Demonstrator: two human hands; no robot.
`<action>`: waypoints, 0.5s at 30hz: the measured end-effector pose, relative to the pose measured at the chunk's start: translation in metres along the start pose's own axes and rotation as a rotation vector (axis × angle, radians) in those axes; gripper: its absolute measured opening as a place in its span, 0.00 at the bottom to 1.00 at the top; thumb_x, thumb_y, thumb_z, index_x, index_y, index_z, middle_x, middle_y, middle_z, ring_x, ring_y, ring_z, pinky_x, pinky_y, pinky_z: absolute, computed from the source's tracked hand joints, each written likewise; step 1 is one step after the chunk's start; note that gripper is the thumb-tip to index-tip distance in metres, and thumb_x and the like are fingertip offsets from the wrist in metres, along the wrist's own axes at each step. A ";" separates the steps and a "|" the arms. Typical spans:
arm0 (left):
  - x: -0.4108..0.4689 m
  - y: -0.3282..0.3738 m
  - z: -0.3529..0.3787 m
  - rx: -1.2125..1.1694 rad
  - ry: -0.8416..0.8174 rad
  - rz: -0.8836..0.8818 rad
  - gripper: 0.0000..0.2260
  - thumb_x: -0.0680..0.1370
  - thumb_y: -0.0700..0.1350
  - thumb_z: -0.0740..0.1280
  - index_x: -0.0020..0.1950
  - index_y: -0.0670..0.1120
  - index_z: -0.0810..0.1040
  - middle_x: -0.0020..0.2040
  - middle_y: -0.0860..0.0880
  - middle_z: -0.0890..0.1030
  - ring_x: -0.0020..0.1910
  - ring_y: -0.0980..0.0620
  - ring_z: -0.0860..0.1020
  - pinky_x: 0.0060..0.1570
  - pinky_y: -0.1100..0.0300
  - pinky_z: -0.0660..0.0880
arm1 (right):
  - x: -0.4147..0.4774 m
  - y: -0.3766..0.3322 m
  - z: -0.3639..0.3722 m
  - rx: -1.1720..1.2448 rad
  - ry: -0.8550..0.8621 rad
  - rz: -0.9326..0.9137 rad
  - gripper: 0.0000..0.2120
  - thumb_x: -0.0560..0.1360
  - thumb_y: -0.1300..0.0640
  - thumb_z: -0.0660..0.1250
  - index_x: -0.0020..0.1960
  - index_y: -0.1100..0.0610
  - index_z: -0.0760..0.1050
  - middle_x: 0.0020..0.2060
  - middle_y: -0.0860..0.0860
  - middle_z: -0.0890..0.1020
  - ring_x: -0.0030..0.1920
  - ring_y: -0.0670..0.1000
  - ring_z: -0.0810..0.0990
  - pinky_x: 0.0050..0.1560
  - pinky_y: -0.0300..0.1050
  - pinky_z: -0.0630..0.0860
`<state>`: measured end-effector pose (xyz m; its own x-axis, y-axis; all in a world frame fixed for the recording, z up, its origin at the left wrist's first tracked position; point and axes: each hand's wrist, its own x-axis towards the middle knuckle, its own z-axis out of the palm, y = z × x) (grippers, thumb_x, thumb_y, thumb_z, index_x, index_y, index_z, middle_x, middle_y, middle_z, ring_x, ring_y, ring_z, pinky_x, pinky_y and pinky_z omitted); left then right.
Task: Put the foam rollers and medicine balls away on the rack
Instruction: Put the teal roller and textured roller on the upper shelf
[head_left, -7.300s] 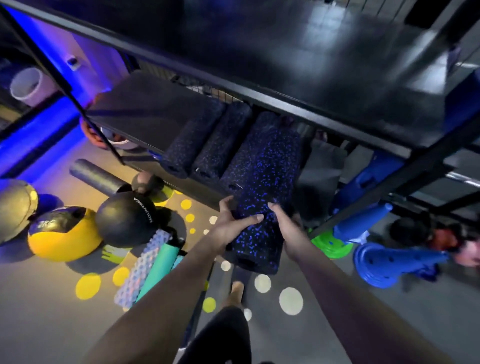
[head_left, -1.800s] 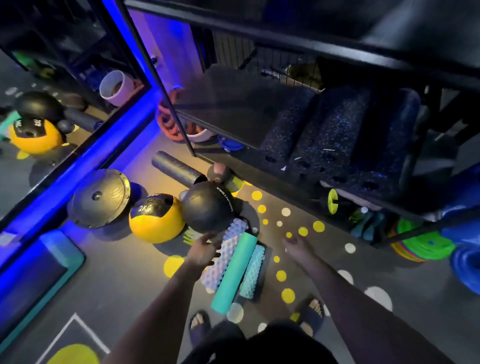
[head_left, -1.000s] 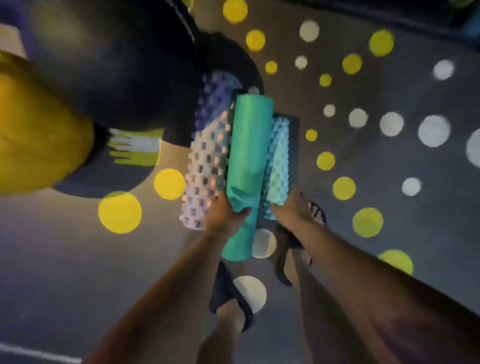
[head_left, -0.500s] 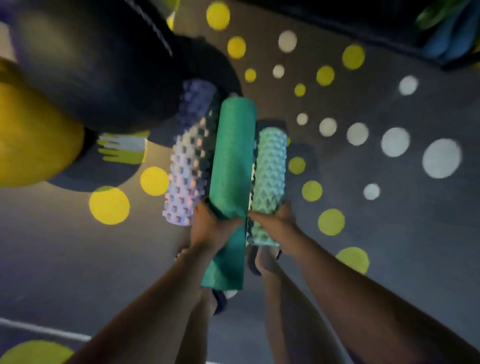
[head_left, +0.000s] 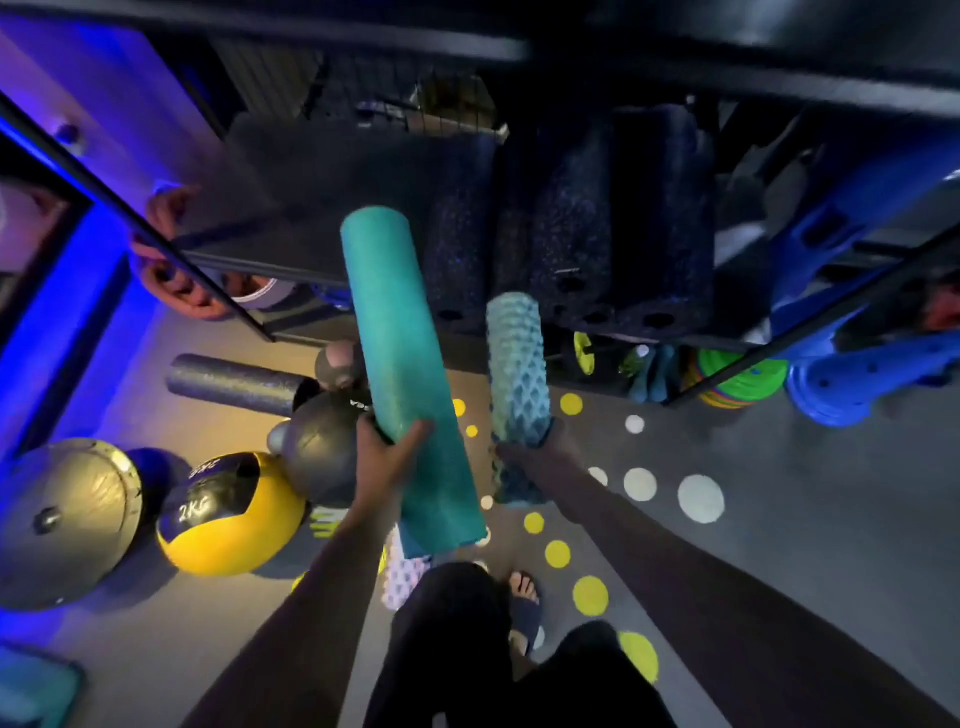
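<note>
Both rollers have lifted off the floor since half a second ago. Left hand (head_left: 387, 457) wraps the smooth teal roller (head_left: 400, 332) low down, and right hand (head_left: 535, 449) clasps the ridged roller (head_left: 517, 364). Both arms are outstretched, with the rollers' tips angled at the rack shelf (head_left: 311, 208). This is the carry step. Next they need sliding in beside the speckled rollers (head_left: 571, 234), where the dim shelf seems free. The yellow medicine ball (head_left: 228, 514) waits on the floor.

Left hand (head_left: 387, 460) grips teal roller (head_left: 400, 332), right hand (head_left: 527, 451) grips ridged roller (head_left: 517, 364).

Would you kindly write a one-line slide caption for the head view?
Left hand grips a smooth teal roller, right hand a ridged blue roller, both aimed at the rack shelf.
</note>
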<state>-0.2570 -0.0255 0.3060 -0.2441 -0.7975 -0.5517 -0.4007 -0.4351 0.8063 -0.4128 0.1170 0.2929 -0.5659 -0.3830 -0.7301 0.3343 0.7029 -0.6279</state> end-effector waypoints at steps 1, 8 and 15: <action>0.008 0.015 0.007 0.001 -0.005 0.031 0.32 0.65 0.53 0.77 0.64 0.46 0.71 0.56 0.43 0.83 0.50 0.45 0.84 0.48 0.43 0.83 | 0.004 -0.017 -0.008 0.007 0.034 -0.048 0.35 0.61 0.44 0.82 0.62 0.50 0.70 0.51 0.49 0.82 0.49 0.53 0.83 0.44 0.51 0.83; 0.105 0.117 0.069 0.092 -0.109 0.136 0.36 0.59 0.59 0.81 0.62 0.51 0.74 0.54 0.49 0.84 0.50 0.49 0.85 0.51 0.45 0.83 | 0.055 -0.111 -0.064 0.163 0.212 -0.133 0.38 0.58 0.41 0.81 0.63 0.53 0.73 0.51 0.52 0.84 0.47 0.54 0.85 0.41 0.52 0.84; 0.172 0.178 0.126 0.109 -0.194 0.083 0.31 0.66 0.53 0.80 0.63 0.49 0.70 0.56 0.46 0.81 0.51 0.47 0.82 0.54 0.47 0.82 | 0.123 -0.178 -0.137 0.278 0.426 -0.089 0.40 0.56 0.44 0.82 0.64 0.56 0.75 0.51 0.54 0.84 0.46 0.55 0.85 0.43 0.49 0.82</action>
<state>-0.4817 -0.1879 0.3279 -0.4414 -0.7285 -0.5239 -0.4628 -0.3153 0.8285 -0.6447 0.0269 0.3514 -0.8387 -0.1151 -0.5322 0.4258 0.4705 -0.7728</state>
